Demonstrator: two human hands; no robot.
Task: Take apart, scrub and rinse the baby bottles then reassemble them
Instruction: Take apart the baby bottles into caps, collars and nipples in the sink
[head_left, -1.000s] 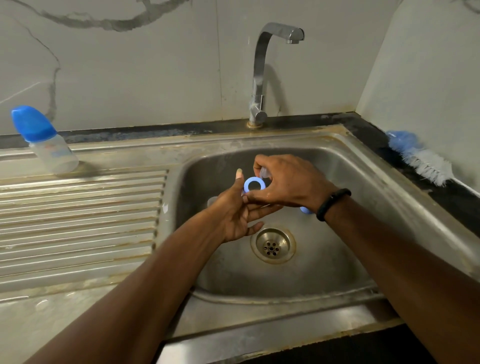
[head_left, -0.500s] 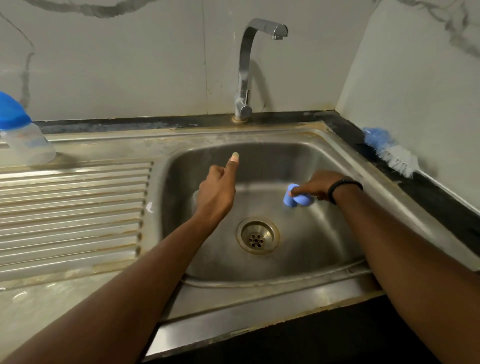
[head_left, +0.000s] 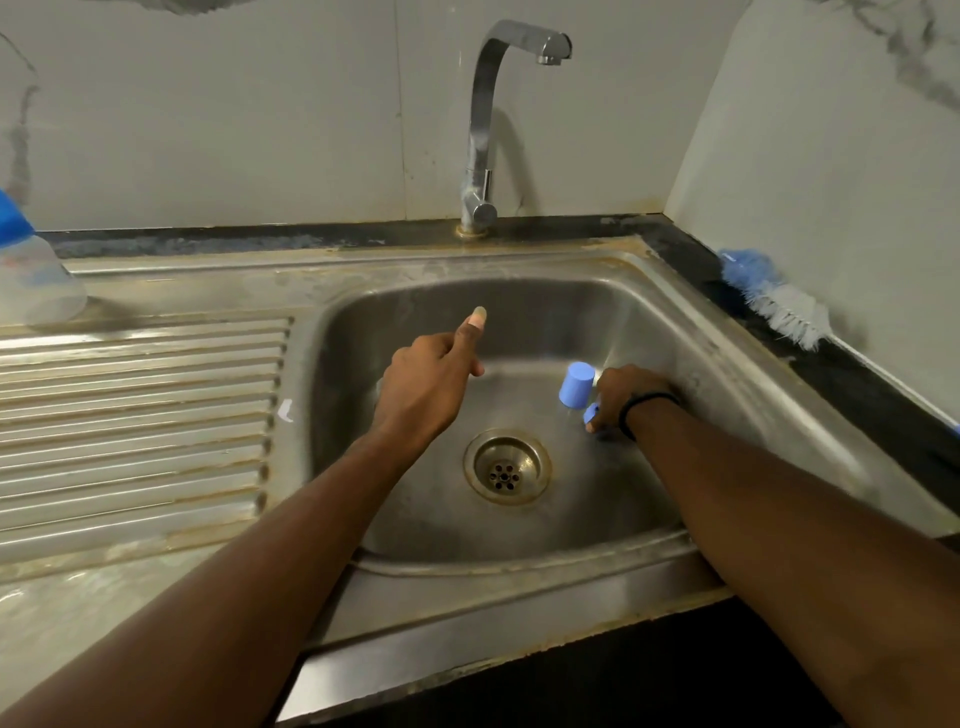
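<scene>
A blue bottle cap (head_left: 576, 383) sits on the sink floor (head_left: 519, 525), right of centre. Just beside it, my right hand (head_left: 626, 397) is low on the sink floor, and its fingers pinch a small blue screw ring (head_left: 592, 414) that is mostly hidden under them. My left hand (head_left: 431, 382) hovers over the left half of the basin with fingers curled and thumb stretched out; nothing shows in it. A faint pale shape at its left side is too unclear to name. A second baby bottle (head_left: 36, 280) with a blue cap stands at the far left on the drainboard.
The tap (head_left: 483, 130) rises behind the basin, with no water running. The drain (head_left: 506, 467) is in the middle of the sink floor. A blue and white bottle brush (head_left: 779, 306) lies on the dark counter at the right. The ribbed drainboard (head_left: 135, 415) stretches left.
My hands, together on the blue ring a second ago, have parted. The right hand carried the ring down to the sink floor beside the cap, and the left hand curled up.
</scene>
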